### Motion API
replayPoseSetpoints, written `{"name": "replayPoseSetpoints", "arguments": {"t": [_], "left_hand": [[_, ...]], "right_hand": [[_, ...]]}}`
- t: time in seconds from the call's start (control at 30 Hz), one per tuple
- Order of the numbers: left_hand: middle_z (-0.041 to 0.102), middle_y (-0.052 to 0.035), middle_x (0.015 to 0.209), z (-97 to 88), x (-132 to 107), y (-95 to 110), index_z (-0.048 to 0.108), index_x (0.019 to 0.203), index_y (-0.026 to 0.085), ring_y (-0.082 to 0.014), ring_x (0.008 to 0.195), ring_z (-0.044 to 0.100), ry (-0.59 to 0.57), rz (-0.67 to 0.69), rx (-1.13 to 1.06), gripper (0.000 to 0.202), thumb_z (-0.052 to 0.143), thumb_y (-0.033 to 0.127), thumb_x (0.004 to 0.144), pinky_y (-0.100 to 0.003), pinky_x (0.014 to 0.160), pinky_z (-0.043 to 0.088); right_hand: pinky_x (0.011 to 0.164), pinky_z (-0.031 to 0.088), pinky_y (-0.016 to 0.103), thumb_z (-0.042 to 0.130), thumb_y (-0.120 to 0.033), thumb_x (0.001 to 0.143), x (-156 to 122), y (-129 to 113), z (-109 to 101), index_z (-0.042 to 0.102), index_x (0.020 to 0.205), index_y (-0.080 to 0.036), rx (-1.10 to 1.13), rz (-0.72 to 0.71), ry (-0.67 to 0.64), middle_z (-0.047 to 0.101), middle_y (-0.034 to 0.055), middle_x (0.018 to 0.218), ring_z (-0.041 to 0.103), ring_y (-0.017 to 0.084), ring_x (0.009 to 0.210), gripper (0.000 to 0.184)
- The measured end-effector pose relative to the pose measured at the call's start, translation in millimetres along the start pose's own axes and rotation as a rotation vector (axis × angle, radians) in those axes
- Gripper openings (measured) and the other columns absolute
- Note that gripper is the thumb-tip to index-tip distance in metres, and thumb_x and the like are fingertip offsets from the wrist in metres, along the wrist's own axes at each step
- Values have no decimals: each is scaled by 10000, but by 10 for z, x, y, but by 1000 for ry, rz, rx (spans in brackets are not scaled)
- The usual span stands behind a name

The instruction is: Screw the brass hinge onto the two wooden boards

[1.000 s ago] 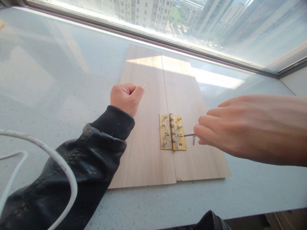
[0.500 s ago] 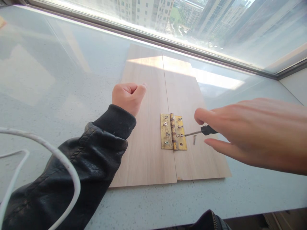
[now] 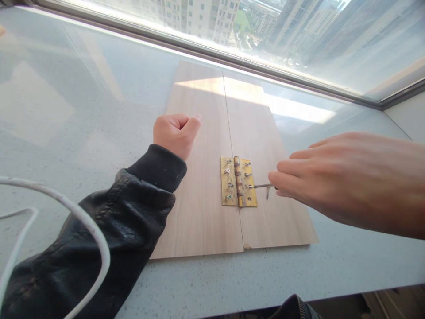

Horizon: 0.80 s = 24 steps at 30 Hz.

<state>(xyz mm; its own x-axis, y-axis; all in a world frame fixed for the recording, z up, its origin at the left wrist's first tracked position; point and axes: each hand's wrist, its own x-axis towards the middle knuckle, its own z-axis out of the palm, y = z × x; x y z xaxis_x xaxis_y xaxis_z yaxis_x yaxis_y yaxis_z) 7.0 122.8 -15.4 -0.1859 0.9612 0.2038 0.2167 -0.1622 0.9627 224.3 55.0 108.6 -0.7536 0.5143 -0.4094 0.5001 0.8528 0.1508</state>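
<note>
A worn brass hinge (image 3: 237, 181) lies across the seam between two pale wooden boards (image 3: 206, 212), with several screws standing in its holes. One hole, at the lower right of the hinge, holds no screw. My right hand (image 3: 308, 177) is closed round the handle of a screwdriver (image 3: 261, 185), whose tip meets a screw on the right leaf. Beneath the shaft a loose screw (image 3: 267, 193) lies on the right board. My left hand (image 3: 175, 133) is a fist over the left board, its thumb along the top; whatever may be inside the fingers is hidden.
The boards lie on a speckled white sill (image 3: 186, 283) below a window frame (image 3: 149, 37). A white cable (image 3: 96, 235) loops in front of my left sleeve (image 3: 126, 226). The sill's front edge runs along the bottom right.
My right hand's fingers have closed round the screwdriver handle, where they were spread apart before. The left fist has stayed as it was; the whole view has shifted slightly.
</note>
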Motion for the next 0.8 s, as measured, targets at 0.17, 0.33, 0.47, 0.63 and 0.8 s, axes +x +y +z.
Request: {"name": "replayPoseSetpoints", "arguments": {"t": [0.17, 0.33, 0.47, 0.63, 0.8], "left_hand": [[179, 45, 429, 0, 6, -8, 244, 413, 191, -66, 434, 188, 1, 6, -1, 480, 589, 243, 744, -292, 440, 96], [176, 43, 441, -2, 9, -11, 242, 411, 197, -72, 444, 186, -1, 9, 7, 489, 586, 236, 756, -304, 444, 93], [170, 44, 455, -1, 11, -10, 226, 418, 200, -72, 450, 173, -4, 13, 1, 491, 578, 217, 760, -307, 445, 100], [162, 47, 452, -2, 5, 3, 220, 425, 198, -69, 445, 166, -7, 21, 1, 489, 576, 215, 760, -303, 446, 95], [181, 46, 413, 1, 1, -2, 245, 406, 194, -70, 422, 192, 0, 12, 6, 490, 589, 230, 752, -300, 437, 90]], "right_hand": [[382, 167, 293, 507, -365, 861, 121, -82, -5, 486, 531, -217, 69, 332, -58, 459, -8, 418, 324, 117, 326, 363], [359, 252, 281, 419, -508, 893, 186, -69, -16, 516, 531, -199, 175, 507, -237, 507, 26, 450, 410, 124, 335, 486], [389, 179, 295, 541, -351, 832, 77, -78, 15, 508, 699, -232, -31, 362, -49, 486, -19, 486, 385, 138, 354, 182], [494, 181, 358, 420, -4, 741, 26, -77, -19, 495, 695, -243, -232, 14, 87, 486, 2, 607, 353, 161, 459, 255], [523, 201, 377, 394, 31, 763, 45, -32, -12, 498, 684, -229, -214, -45, -3, 461, -1, 617, 320, 149, 476, 291]]}}
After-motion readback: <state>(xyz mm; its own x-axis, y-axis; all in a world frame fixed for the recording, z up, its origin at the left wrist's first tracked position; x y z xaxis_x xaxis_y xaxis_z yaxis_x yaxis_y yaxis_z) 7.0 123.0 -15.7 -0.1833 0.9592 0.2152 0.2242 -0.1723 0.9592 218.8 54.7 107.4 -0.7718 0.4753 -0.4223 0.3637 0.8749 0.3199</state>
